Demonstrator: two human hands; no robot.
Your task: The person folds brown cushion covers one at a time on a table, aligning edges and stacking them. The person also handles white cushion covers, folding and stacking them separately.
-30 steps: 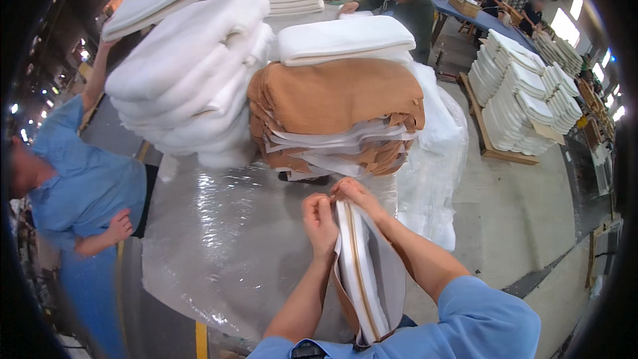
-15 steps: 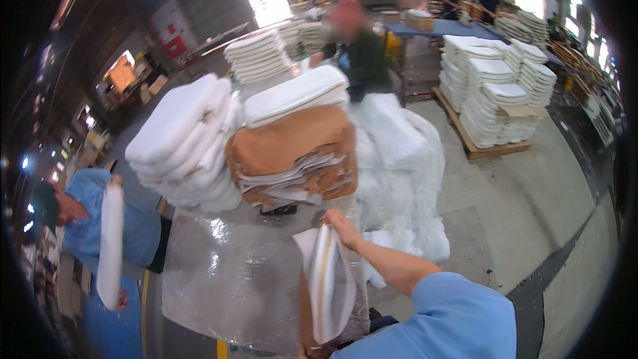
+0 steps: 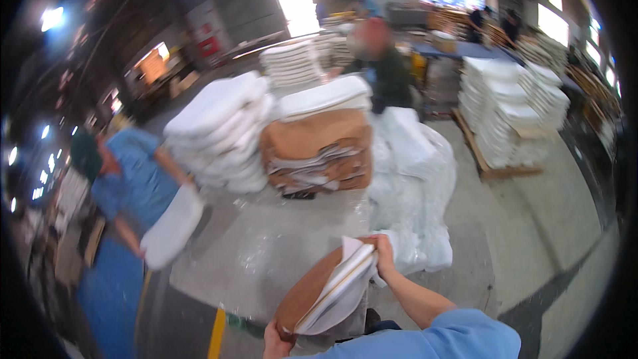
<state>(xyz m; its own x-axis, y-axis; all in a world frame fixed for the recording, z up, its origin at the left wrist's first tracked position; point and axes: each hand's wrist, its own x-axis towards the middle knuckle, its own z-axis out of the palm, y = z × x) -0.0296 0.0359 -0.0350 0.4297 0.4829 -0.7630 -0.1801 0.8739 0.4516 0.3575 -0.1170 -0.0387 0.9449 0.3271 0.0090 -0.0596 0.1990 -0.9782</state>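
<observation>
Between my two hands is a brown-and-white cushion [image 3: 325,299], tilted on its edge, with a brown face to the left and white layers showing along its open side. My left hand [image 3: 277,340] grips its lower end, and my right hand [image 3: 384,256] is wrapped round the upper right end. Underneath lies a table covered in clear plastic [image 3: 239,252]. Beyond my hands sits a stack of brown cushion covers [image 3: 312,139] with pale undersides, topped by white pads [image 3: 325,95].
At the left a co-worker [image 3: 136,166] holds a white pad [image 3: 174,229] at the table's edge. Thick white pads [image 3: 216,119] are piled at the back left. Plastic-wrapped white bundles [image 3: 412,186] stand right of the table. Another person [image 3: 389,70] is behind the stacks; a loaded pallet [image 3: 508,173] stands farther right.
The cushion has swung from nearly upright to a slant, turning its brown face into view. My left hand now shows. The co-worker's white pad has moved right and lower, toward the table.
</observation>
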